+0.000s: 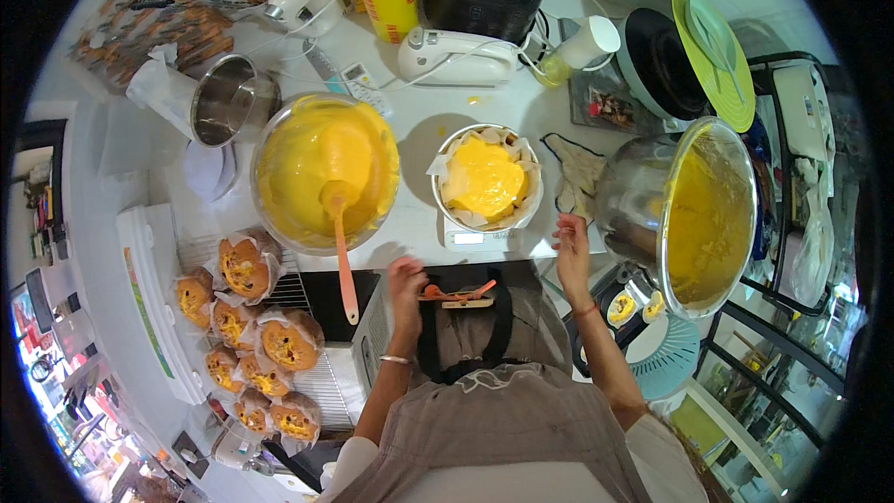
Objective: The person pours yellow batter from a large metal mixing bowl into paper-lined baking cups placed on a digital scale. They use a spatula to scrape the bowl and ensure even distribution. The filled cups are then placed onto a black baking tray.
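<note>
My left hand (406, 283), slightly blurred, hovers at the counter's front edge with nothing in it. Fingers a little bent and apart, my empty right hand (573, 241) is just right of a digital kitchen scale (499, 241). On the scale stands a round cake tin (439, 204) lined with crumpled baking paper (524, 154), holding glossy yellow batter (485, 181). To its left, a large mixing bowl (257, 185) contains more yellow batter (293, 147). An orange-pink spatula (343, 262) leans in that bowl, its handle extending over the front edge.
A batter-smeared steel bowl (628, 188) is tipped at the right, beside a cloth (580, 171). Paper-wrapped baked cakes (290, 342) cover a wire rack (328, 391) at the left. Behind are a steel pot (230, 101), a hand mixer (457, 59) with a trailing cord and a remote control (364, 87).
</note>
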The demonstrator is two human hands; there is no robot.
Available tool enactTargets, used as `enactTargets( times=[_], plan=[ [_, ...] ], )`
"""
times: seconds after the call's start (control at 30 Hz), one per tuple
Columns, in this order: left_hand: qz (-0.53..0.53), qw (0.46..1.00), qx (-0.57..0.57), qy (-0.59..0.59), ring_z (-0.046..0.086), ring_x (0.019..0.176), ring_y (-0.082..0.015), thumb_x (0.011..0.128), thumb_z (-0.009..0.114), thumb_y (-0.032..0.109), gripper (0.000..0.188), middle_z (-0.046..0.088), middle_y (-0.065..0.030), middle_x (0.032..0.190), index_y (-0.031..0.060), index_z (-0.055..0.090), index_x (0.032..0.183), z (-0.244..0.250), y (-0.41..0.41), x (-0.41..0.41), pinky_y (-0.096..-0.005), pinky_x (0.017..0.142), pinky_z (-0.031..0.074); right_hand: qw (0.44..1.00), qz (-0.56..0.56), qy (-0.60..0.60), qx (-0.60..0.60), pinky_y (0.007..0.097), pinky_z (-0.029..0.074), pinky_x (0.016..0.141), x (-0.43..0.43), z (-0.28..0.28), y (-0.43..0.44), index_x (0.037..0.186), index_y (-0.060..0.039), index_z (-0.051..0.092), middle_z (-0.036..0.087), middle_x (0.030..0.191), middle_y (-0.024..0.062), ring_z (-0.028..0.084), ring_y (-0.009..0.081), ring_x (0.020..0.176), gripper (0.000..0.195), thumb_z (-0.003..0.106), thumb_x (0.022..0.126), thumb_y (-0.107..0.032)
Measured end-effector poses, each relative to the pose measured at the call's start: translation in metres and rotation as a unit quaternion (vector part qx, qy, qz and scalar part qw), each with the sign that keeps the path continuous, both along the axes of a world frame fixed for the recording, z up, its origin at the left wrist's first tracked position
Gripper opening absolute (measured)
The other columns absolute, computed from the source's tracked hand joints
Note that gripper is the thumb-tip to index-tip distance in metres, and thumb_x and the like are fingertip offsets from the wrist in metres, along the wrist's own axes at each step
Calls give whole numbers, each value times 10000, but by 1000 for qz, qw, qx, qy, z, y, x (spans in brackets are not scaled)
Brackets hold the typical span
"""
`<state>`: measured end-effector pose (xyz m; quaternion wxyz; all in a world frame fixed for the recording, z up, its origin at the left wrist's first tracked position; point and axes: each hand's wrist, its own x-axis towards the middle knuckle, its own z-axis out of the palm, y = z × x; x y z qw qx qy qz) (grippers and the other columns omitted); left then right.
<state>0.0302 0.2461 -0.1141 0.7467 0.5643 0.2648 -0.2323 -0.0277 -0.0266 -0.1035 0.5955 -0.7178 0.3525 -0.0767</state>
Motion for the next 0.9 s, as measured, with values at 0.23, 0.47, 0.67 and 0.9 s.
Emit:
enactTargets(
  times=[0.23,0.47,0.67,0.9],
  plan=[
    [-135,990,-15,-37,453,1111,-145,909,451,231,248,434,-41,1106,83,448,1108,4,-61,76,-353,916,438,968,94,165,163,285,500,650,3,-47,11,1095,-59,445,509,993,60,556,162,854,225,459,870,-75],
    [-219,972,19,-78,524,970,-126,948,445,192,99,422,-24,968,105,400,962,19,-71,93,-333,757,553,914,-88,100,382,313,558,683,1,-55,30,1071,-56,359,498,947,95,629,235,778,219,444,874,-13],
    [-195,972,63,-115,531,819,-86,945,440,191,117,466,0,866,108,380,888,20,-70,85,-283,661,547,880,-138,51,452,323,554,727,1,-63,35,972,-129,407,526,938,89,624,245,829,193,442,863,25],
    [-141,985,73,-69,512,733,-51,945,441,190,104,457,7,832,100,412,901,72,-57,54,-216,586,517,945,-133,8,297,277,524,636,55,-89,-27,1021,-120,413,517,853,40,564,154,701,143,485,898,-124]
  ],
)
